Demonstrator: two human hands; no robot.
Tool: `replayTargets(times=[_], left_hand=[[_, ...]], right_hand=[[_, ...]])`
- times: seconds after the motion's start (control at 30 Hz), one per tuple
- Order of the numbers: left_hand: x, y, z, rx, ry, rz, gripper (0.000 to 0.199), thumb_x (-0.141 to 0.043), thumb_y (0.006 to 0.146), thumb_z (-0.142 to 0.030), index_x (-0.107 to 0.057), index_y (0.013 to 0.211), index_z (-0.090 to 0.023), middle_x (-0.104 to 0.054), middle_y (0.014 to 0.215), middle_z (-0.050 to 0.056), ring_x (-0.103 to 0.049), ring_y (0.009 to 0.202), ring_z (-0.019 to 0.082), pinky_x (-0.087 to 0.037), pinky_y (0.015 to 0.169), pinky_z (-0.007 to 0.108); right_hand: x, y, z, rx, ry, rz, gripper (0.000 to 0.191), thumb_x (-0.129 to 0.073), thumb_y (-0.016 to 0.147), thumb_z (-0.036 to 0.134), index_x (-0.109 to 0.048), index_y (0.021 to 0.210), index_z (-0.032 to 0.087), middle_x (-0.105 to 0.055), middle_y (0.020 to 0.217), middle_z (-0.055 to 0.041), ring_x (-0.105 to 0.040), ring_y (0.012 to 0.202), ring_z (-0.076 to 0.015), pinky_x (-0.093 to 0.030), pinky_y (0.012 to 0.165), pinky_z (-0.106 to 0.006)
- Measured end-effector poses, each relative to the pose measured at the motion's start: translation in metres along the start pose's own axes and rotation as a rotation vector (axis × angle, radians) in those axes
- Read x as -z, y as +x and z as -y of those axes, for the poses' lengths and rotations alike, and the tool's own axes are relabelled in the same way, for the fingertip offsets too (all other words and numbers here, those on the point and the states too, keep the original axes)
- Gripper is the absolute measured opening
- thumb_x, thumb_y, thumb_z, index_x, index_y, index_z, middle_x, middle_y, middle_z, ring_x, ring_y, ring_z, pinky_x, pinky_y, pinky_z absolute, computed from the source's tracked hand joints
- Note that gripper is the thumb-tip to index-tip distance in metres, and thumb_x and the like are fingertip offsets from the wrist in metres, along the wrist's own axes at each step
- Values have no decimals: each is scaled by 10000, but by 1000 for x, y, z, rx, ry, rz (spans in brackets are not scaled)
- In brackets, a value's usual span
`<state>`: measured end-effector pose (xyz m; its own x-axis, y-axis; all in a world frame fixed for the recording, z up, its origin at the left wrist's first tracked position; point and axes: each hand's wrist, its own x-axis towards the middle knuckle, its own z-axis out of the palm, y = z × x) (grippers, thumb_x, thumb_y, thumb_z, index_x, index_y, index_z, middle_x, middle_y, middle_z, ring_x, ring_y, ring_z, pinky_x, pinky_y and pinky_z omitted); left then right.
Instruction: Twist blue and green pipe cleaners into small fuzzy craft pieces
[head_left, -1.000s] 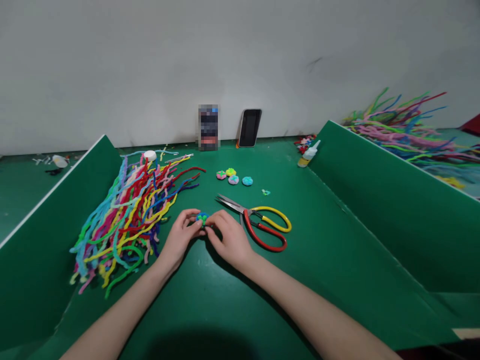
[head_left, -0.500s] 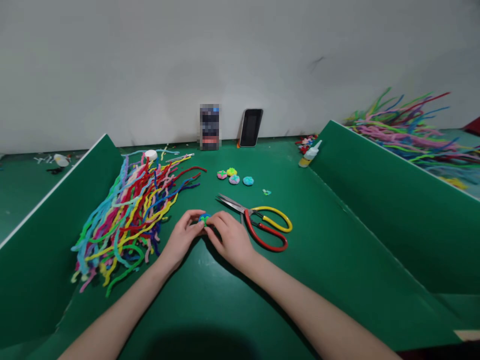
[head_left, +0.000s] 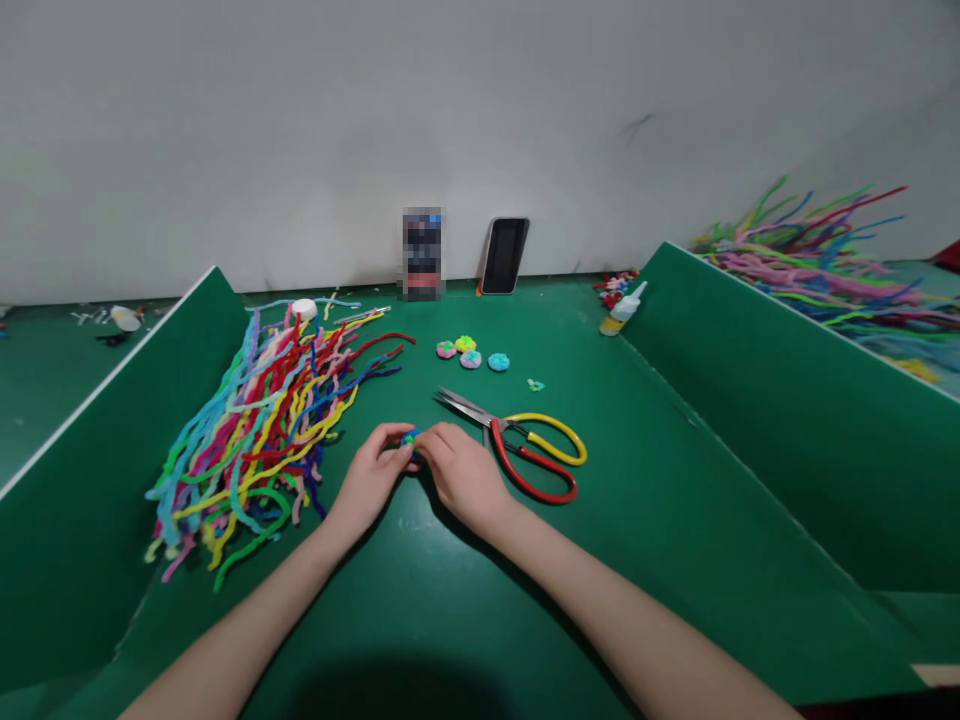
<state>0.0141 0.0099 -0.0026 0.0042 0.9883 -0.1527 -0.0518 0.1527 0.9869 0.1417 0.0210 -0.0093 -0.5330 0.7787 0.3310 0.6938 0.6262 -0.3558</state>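
Note:
A small blue and green coil (head_left: 410, 440) is held between both hands over the green table (head_left: 420, 610). My left hand (head_left: 373, 472) pinches it from the left with thumb and fingers. From the right, the fingers of my right hand (head_left: 461, 470) close on its edge and cover part of it. Scissors (head_left: 517, 440) with one red and one yellow handle lie beside my right hand. Beyond them rest several small round coils, among them a pink one (head_left: 446, 350), a yellow one (head_left: 466, 343) and a light blue one (head_left: 499, 362).
Fuzzy coloured stems (head_left: 262, 430) are heaped at the left. A phone (head_left: 504, 256) and a pixelated device (head_left: 424, 254) lean on the wall. A glue bottle (head_left: 622, 310) stands by the right green divider (head_left: 787, 400); another divider (head_left: 97, 480) is at the left.
My right hand's fingers have shifted slightly on the coil, and less of the coil shows. The whole view has moved a little.

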Motion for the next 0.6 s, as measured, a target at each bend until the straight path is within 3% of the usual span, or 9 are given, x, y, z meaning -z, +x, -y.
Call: replayTargets(times=[0.23, 0.6], left_hand=[[1, 1, 1, 0, 45, 36, 240, -560, 620, -265, -527, 828, -151, -559, 800, -3, -548, 688, 113, -481, 635, 250], [-4, -2, -8, 63, 81, 33, 195, -547, 574, -125, -524, 764, -161, -567, 731, -32, -539, 584, 77, -469, 655, 245]], right_hand=[[1, 1, -1, -4, 26, 48, 214, -353, 761, 74, -532, 867, 124, -538, 793, -97, -468, 744, -198, -399, 644, -293], [1, 1, -4, -135, 371, 14, 198, -336, 779, 72, -510, 785, 166, -463, 732, -34, -460, 670, -143, -389, 625, -255]])
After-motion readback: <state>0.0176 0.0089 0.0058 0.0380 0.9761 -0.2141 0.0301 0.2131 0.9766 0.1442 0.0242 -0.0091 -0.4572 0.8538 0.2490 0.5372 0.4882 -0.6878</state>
